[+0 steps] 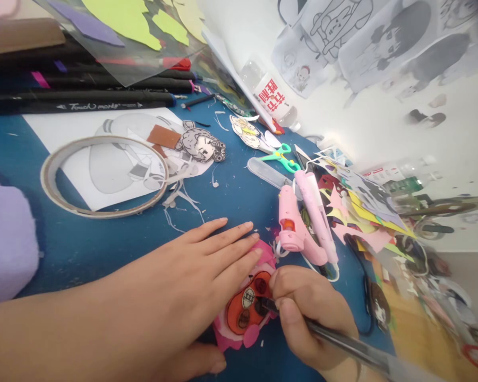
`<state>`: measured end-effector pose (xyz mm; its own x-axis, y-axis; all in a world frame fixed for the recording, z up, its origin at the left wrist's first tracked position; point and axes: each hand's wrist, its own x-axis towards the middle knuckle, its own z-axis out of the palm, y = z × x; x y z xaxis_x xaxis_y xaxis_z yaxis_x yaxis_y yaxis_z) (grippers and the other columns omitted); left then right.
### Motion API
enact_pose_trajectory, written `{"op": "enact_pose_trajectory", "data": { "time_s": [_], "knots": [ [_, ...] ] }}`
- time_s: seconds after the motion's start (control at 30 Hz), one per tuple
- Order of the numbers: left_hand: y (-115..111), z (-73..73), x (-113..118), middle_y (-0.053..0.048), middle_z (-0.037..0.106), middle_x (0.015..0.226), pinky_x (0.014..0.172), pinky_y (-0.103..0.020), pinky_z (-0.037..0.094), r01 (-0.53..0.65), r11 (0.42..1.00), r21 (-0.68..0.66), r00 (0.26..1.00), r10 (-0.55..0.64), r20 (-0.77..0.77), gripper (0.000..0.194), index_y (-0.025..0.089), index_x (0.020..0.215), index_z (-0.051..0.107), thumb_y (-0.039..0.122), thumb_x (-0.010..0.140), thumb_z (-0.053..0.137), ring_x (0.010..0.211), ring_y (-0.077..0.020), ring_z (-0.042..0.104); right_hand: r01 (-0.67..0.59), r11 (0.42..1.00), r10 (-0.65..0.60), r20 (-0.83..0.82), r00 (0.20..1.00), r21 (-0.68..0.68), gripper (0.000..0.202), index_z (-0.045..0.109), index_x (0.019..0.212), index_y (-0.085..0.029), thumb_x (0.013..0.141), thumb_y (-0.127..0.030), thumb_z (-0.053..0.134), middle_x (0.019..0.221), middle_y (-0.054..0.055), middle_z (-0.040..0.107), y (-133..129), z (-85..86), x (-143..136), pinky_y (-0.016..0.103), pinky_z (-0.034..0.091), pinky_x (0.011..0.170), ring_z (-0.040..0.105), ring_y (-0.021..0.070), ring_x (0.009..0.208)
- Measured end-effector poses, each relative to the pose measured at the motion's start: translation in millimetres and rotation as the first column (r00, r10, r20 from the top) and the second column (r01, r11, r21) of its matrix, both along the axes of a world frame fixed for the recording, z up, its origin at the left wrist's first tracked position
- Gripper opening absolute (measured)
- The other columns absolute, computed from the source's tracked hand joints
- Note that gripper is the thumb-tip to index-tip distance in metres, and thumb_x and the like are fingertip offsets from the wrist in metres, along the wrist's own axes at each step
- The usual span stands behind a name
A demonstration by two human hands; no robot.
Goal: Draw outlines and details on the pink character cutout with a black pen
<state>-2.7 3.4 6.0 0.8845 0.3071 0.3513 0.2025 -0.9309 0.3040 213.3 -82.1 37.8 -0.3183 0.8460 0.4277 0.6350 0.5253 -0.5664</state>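
Observation:
My left hand (207,270) lies flat with its fingers stretched out, holding down the left side of a pink craft piece (228,339). An orange oval (234,313) with dark and pale round patches sits in the middle of that piece. My right hand (314,307) is closed around a black pen (334,338), which slants down to the left. The pen's tip touches or nearly touches a dark patch on the orange oval. Part of the craft piece is hidden under my left fingers.
A pink glue gun (292,225) and green scissors (282,157) lie just beyond the hands. A tape roll (50,193) rests on a printed drawing (40,127). Black markers (103,101) line the far left; paper scraps (376,204) heap up at right, near a plastic bottle (255,74).

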Motion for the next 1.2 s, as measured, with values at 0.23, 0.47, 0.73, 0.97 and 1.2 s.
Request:
{"op": "enact_pose_trajectory", "data": {
  "time_s": [0.23, 0.47, 0.73, 0.97, 1.2],
  "knots": [
    [0.6, -1.2, -0.4, -0.001, 0.046, 0.165, 0.129, -0.024, -0.009, 0.021, 0.997, -0.080, 0.999, -0.019, 0.031, 0.097, 0.017, 0.156, 0.045, 0.071, 0.083, 0.078, 0.158, -0.0182, 0.032, -0.037, 0.999, 0.037, -0.017, 0.999, -0.001, 0.026, 0.036, 0.079, -0.023, 0.079, 0.001, 0.048, 0.061, -0.004, 0.050, 0.2, -0.8, 2.7, 0.023, 0.049, 0.050, 0.050, 0.0120, 0.051],
    [0.2, -2.6, -0.5, -0.002, 0.043, 0.166, 0.130, -0.025, -0.006, 0.029, 0.994, -0.105, 0.999, -0.024, 0.048, 0.093, 0.017, 0.157, 0.045, 0.068, 0.086, 0.076, 0.160, -0.0180, 0.028, -0.104, 0.994, 0.102, -0.063, 0.993, -0.044, 0.026, 0.038, 0.080, -0.022, 0.082, 0.004, 0.044, 0.065, -0.002, 0.050, -3.0, -3.8, 6.3, 0.023, 0.048, 0.058, 0.049, 0.0107, 0.058],
    [0.1, -1.2, -0.6, 0.001, 0.043, 0.166, 0.129, -0.024, -0.010, 0.010, 0.998, -0.069, 1.000, -0.009, 0.014, 0.095, 0.019, 0.158, 0.044, 0.072, 0.085, 0.075, 0.159, -0.0172, 0.029, -0.117, 0.992, 0.115, -0.037, 0.993, -0.055, 0.027, 0.038, 0.082, -0.023, 0.086, 0.002, 0.047, 0.066, -0.002, 0.049, -1.5, -2.0, 8.9, 0.026, 0.050, 0.055, 0.050, 0.0128, 0.057],
    [-0.1, 1.1, -0.7, 0.000, 0.044, 0.165, 0.129, -0.024, -0.012, 0.006, 0.999, -0.043, 1.000, -0.006, -0.009, 0.097, 0.019, 0.157, 0.045, 0.074, 0.083, 0.075, 0.159, -0.0180, 0.031, -0.077, 0.997, 0.076, -0.026, 0.997, -0.016, 0.028, 0.035, 0.080, -0.023, 0.081, 0.002, 0.047, 0.062, -0.003, 0.049, 2.7, 2.2, 2.5, 0.024, 0.049, 0.052, 0.049, 0.0121, 0.052],
    [0.1, -1.2, -0.8, -0.001, 0.045, 0.165, 0.129, -0.025, -0.011, 0.018, 0.998, -0.063, 1.000, -0.017, 0.007, 0.095, 0.018, 0.158, 0.044, 0.072, 0.085, 0.074, 0.159, -0.0183, 0.031, -0.003, 1.000, 0.003, -0.041, 0.999, 0.021, 0.028, 0.034, 0.078, -0.023, 0.078, 0.001, 0.048, 0.060, -0.004, 0.048, 0.7, 0.9, 1.6, 0.023, 0.050, 0.050, 0.050, 0.0119, 0.050]
  ]
}}
